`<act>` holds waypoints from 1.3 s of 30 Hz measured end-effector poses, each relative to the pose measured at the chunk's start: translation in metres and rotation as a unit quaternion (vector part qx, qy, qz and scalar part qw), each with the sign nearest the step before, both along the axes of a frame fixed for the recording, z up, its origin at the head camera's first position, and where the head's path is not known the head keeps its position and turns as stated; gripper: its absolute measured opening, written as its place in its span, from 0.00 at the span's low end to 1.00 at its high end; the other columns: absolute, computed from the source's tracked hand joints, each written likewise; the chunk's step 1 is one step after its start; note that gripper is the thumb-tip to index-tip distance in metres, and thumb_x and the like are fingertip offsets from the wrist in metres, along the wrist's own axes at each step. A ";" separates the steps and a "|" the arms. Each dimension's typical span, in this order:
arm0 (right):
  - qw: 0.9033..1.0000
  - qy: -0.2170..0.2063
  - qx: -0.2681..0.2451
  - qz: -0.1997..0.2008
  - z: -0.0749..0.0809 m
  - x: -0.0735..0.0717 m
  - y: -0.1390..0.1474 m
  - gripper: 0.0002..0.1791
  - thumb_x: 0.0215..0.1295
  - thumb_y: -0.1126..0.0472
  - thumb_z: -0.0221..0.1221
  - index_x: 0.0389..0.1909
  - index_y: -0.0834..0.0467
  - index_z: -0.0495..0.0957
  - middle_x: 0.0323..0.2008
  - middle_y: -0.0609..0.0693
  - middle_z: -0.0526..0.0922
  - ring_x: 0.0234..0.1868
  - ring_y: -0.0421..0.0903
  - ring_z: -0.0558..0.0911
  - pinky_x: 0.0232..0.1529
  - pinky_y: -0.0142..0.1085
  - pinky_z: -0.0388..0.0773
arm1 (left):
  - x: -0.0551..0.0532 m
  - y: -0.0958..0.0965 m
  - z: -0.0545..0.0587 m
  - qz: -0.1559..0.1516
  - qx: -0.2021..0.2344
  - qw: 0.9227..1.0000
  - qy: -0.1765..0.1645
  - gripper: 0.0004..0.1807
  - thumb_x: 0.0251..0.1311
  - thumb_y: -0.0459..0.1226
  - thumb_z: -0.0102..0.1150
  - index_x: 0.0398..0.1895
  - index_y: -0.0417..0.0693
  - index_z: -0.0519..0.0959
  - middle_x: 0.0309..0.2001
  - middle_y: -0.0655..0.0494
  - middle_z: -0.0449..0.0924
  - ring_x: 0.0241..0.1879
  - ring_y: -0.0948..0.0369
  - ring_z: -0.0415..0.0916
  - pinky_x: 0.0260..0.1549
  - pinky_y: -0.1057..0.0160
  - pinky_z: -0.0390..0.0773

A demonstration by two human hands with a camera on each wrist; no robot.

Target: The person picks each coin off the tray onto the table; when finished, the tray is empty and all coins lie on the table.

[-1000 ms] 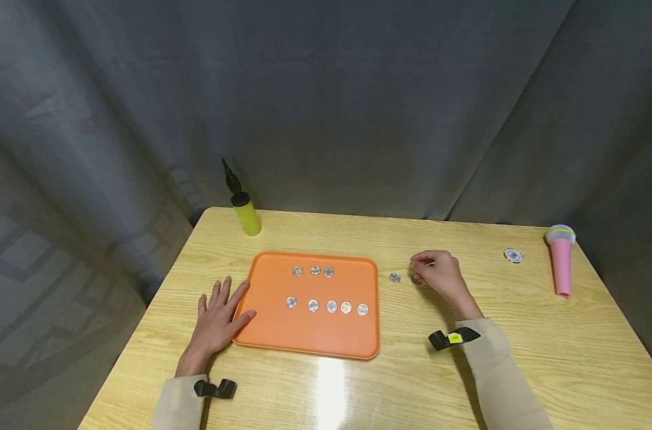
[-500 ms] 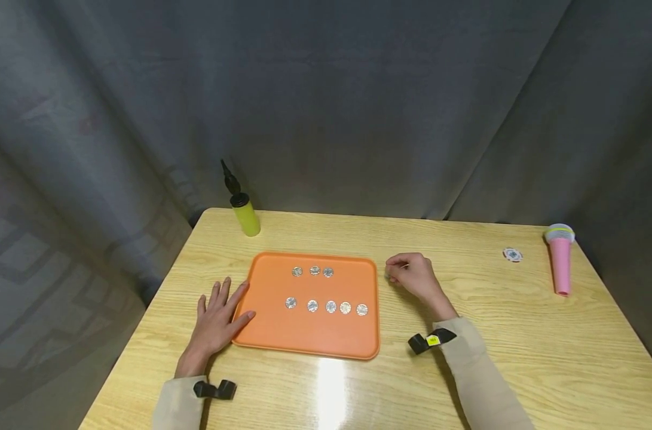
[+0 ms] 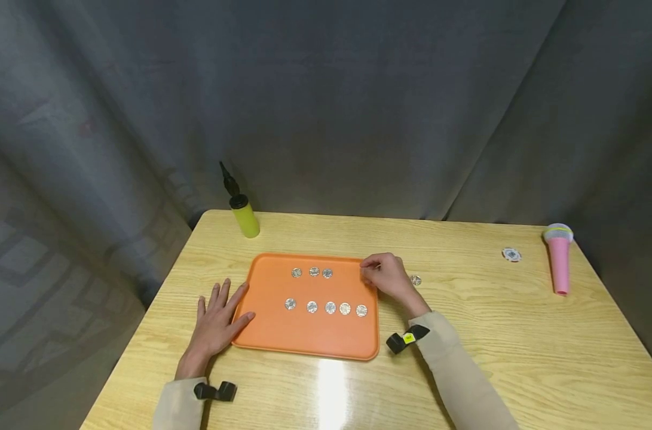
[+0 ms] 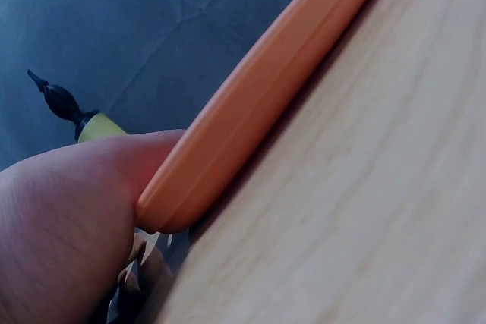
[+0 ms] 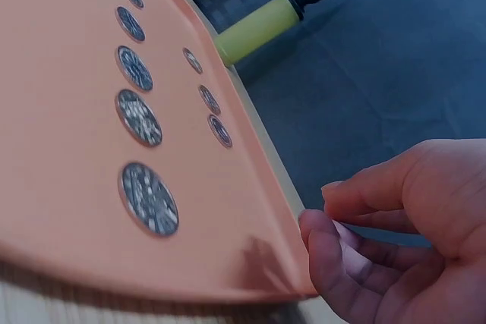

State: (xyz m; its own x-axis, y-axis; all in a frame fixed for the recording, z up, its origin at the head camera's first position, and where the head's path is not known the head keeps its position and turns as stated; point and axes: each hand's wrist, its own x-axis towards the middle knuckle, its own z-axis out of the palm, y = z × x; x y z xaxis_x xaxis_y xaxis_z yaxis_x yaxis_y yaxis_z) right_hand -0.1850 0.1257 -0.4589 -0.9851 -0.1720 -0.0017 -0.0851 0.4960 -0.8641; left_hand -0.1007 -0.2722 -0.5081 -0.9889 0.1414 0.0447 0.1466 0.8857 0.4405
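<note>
My left hand [image 3: 213, 325] rests with spread fingers on the left edge of an orange tray [image 3: 304, 345], the thumb lying over its rim. On the tray lie several round silver coins [image 3: 330, 307] in two rows, the back row of three [image 5: 209, 99] and a longer front row. My right hand [image 3: 388, 276] is over the tray's back right corner, thumb and forefinger pinching a small coin that the fingertips almost wholly hide. Its shadow falls on the tray in the right wrist view. Just right of this hand, another silver coin [image 3: 415, 280] lies on the table.
A yellow-green hand pump [image 3: 245, 216] with a black nozzle stands behind the tray. At the back right are a white poker chip [image 3: 511, 255] with a red-marked edge and a pink microphone [image 3: 560, 263]. A grey curtain [image 3: 326, 107] hangs behind the wooden table [image 3: 498, 334].
My right hand has moved left from beside the loose coins to over the tray's right edge, uncovering one coin on the table. My left hand has stayed in place.
</note>
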 end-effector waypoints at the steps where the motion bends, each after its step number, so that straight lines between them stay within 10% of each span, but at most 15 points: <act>1: 1.000 0.002 0.002 0.000 0.000 -0.001 -0.002 0.10 0.64 0.67 0.62 0.41 0.67 0.86 0.28 0.59 0.88 0.23 0.43 0.84 0.26 0.31 0.80 | 0.000 0.000 0.000 -0.001 -0.001 1.000 0.001 0.39 0.66 0.55 0.57 0.78 0.55 0.60 0.79 0.33 0.46 0.78 0.31 0.39 0.69 0.24 0.35; 39: 0.996 0.017 0.080 0.038 -0.013 -0.017 -0.067 0.09 0.60 0.66 0.67 0.41 0.62 0.87 0.39 0.56 0.88 0.40 0.49 0.84 0.43 0.40 0.80 | 0.000 -0.001 -0.001 -0.002 0.001 1.000 0.002 0.40 0.67 0.56 0.56 0.78 0.56 0.59 0.79 0.33 0.46 0.78 0.31 0.38 0.69 0.25 0.35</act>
